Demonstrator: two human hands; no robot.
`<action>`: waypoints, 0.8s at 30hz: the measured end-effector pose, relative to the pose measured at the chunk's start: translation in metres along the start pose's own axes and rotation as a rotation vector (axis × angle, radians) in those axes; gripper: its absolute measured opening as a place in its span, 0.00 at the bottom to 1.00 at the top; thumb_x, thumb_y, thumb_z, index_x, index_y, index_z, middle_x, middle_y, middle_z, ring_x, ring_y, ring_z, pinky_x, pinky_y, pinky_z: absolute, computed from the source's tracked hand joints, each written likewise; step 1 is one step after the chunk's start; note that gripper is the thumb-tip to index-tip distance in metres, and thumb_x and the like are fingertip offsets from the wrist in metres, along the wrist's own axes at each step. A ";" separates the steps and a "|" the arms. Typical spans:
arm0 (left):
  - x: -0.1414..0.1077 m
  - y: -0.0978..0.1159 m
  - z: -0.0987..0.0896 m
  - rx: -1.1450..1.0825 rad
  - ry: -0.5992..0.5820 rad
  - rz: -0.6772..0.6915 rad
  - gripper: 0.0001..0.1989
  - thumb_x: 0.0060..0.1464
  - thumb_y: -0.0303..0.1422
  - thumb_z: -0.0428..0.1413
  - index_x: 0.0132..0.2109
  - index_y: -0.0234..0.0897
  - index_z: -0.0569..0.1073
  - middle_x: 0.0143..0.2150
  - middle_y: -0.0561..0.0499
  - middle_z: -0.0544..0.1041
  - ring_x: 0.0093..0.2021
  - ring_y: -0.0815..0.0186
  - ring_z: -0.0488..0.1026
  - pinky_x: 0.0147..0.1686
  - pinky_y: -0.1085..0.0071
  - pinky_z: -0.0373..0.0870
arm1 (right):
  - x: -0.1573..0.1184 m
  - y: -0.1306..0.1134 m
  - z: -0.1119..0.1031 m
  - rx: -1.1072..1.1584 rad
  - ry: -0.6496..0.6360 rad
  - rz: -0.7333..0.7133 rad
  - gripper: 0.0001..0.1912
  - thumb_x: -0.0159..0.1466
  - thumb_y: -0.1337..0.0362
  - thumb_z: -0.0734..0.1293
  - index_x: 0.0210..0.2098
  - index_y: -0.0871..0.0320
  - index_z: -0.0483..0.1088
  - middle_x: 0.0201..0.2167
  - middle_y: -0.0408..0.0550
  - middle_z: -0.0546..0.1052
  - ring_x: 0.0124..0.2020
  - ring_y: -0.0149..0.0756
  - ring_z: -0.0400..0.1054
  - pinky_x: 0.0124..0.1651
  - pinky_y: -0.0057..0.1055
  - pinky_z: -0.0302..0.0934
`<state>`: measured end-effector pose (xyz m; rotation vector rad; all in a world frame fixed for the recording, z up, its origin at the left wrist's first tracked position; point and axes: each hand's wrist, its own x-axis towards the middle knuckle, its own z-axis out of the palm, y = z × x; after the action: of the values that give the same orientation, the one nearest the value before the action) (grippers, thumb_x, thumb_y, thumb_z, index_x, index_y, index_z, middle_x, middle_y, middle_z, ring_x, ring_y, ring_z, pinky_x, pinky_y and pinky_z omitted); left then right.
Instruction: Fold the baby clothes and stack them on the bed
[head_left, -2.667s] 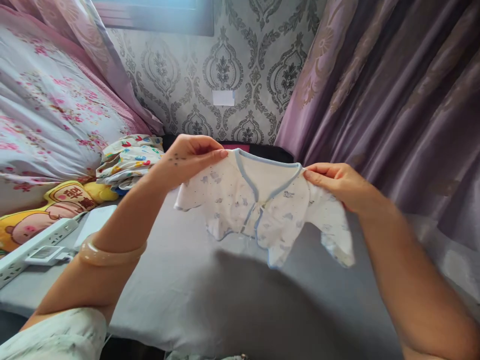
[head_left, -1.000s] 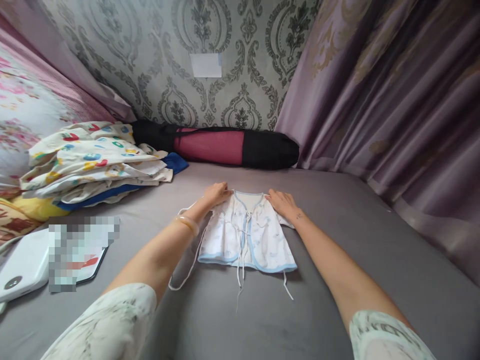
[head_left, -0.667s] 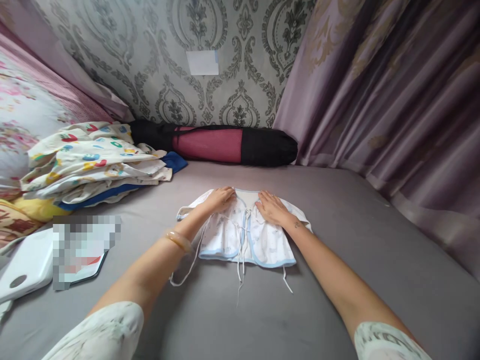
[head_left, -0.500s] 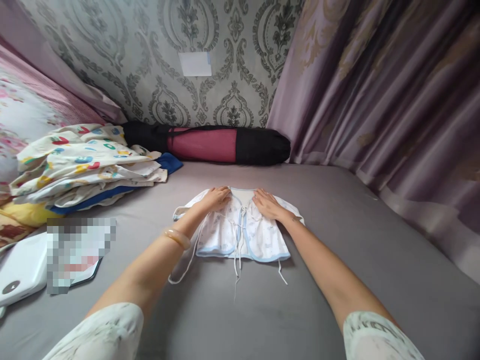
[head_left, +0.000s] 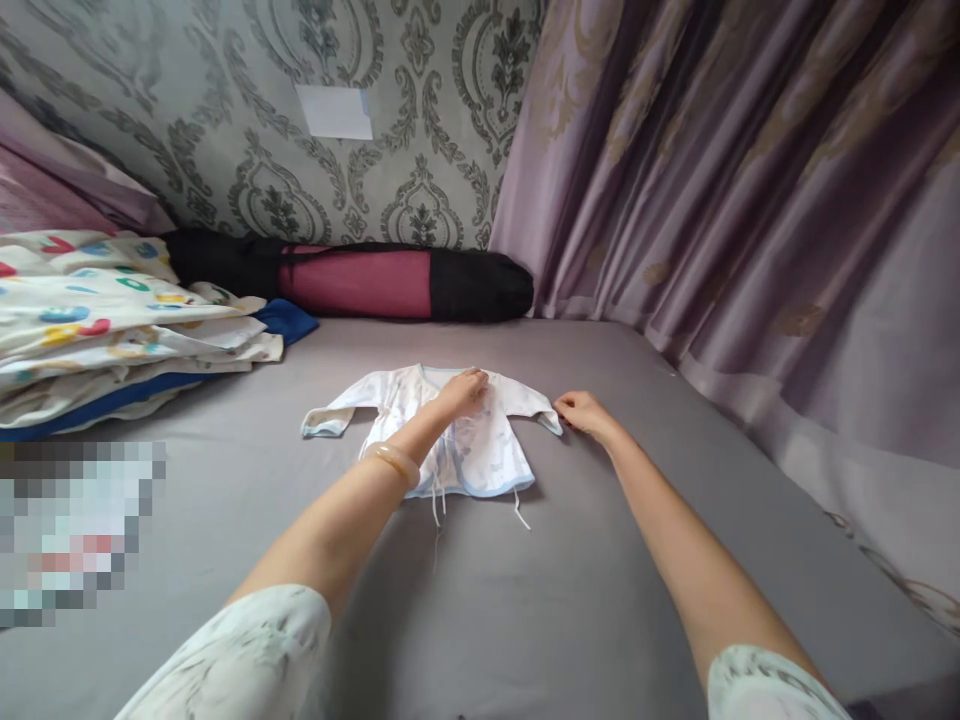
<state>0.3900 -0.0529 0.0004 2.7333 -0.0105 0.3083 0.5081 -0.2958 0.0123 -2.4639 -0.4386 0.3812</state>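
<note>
A small white baby shirt [head_left: 487, 455] with light-blue edging and tie strings lies front side up on the grey sheet, both sleeves spread outward. My left hand [head_left: 466, 392] rests on its upper front near the neckline, fingers stretched out over the cloth; a pale bangle [head_left: 395, 462] circles that wrist. At the end of the right-side sleeve, my right hand [head_left: 585, 414] has its fingers closed on the cuff [head_left: 553, 422]. My left forearm hides part of the shirt's left front and some of the ties.
A black and dark-red rolled bag [head_left: 360, 282] lies along the patterned wall. Folded patterned cloth [head_left: 112, 325] is piled at the left, with a blurred-out item [head_left: 75, 530] nearer me. A purple curtain [head_left: 720, 200] hangs along the right edge of the grey bed [head_left: 525, 620].
My right hand has left the shirt's chest and moved out to the sleeve cuff. My left hand has shifted right across the front. Both sleeves now show. The view has turned rightward.
</note>
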 end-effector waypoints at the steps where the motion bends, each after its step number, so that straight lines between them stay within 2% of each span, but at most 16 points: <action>1: 0.002 0.003 0.005 0.011 0.003 -0.017 0.10 0.56 0.24 0.47 0.42 0.34 0.71 0.45 0.40 0.75 0.48 0.57 0.73 0.50 0.63 0.69 | 0.000 0.000 0.003 -0.008 0.006 -0.013 0.06 0.61 0.67 0.66 0.30 0.61 0.75 0.23 0.44 0.77 0.22 0.27 0.66 0.25 0.21 0.56; 4: 0.002 0.007 0.016 0.050 0.015 -0.068 0.14 0.55 0.23 0.45 0.46 0.33 0.70 0.49 0.38 0.74 0.53 0.56 0.71 0.55 0.61 0.67 | 0.004 -0.006 0.011 -0.025 0.018 -0.039 0.04 0.58 0.65 0.70 0.31 0.60 0.75 0.24 0.43 0.76 0.24 0.28 0.67 0.27 0.21 0.56; 7: -0.003 0.005 0.021 0.071 0.036 -0.073 0.18 0.53 0.21 0.46 0.51 0.32 0.68 0.55 0.36 0.71 0.59 0.56 0.67 0.60 0.60 0.62 | 0.008 -0.014 0.016 -0.078 -0.013 -0.038 0.08 0.55 0.64 0.72 0.33 0.60 0.74 0.23 0.41 0.74 0.23 0.28 0.65 0.25 0.21 0.54; 11: -0.007 0.003 0.026 0.064 0.079 -0.060 0.22 0.51 0.20 0.47 0.54 0.31 0.66 0.60 0.35 0.68 0.63 0.55 0.63 0.62 0.57 0.59 | 0.007 -0.022 0.013 -0.100 -0.071 -0.029 0.04 0.52 0.67 0.71 0.27 0.60 0.71 0.18 0.38 0.69 0.21 0.27 0.61 0.24 0.23 0.51; 15: -0.008 0.003 0.028 0.050 0.108 -0.080 0.24 0.49 0.19 0.47 0.54 0.31 0.66 0.60 0.35 0.68 0.63 0.55 0.63 0.63 0.57 0.59 | 0.008 -0.027 -0.002 0.058 -0.022 -0.052 0.03 0.52 0.69 0.68 0.25 0.58 0.68 0.17 0.36 0.66 0.21 0.26 0.59 0.23 0.22 0.50; 18: -0.008 0.004 0.029 0.037 0.123 -0.087 0.24 0.49 0.18 0.46 0.54 0.31 0.67 0.60 0.35 0.68 0.63 0.56 0.63 0.63 0.57 0.59 | 0.013 -0.026 -0.011 0.210 0.041 -0.030 0.04 0.54 0.67 0.67 0.26 0.58 0.66 0.18 0.35 0.65 0.21 0.27 0.59 0.22 0.22 0.51; 21: -0.008 0.005 0.030 0.021 0.131 -0.103 0.25 0.49 0.18 0.46 0.54 0.32 0.67 0.60 0.36 0.68 0.63 0.56 0.63 0.63 0.56 0.59 | 0.021 -0.022 -0.014 0.313 0.054 -0.024 0.06 0.56 0.64 0.68 0.31 0.59 0.68 0.18 0.36 0.67 0.20 0.27 0.60 0.22 0.22 0.53; 24: -0.009 0.005 0.030 0.000 0.137 -0.119 0.25 0.49 0.17 0.46 0.55 0.33 0.67 0.61 0.36 0.68 0.64 0.56 0.63 0.63 0.56 0.58 | 0.030 -0.015 -0.011 0.293 0.088 -0.042 0.10 0.57 0.63 0.69 0.37 0.60 0.70 0.22 0.40 0.72 0.22 0.28 0.64 0.25 0.22 0.57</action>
<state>0.3877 -0.0695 -0.0263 2.6934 0.1882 0.4604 0.5362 -0.2787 0.0251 -2.1746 -0.3683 0.2952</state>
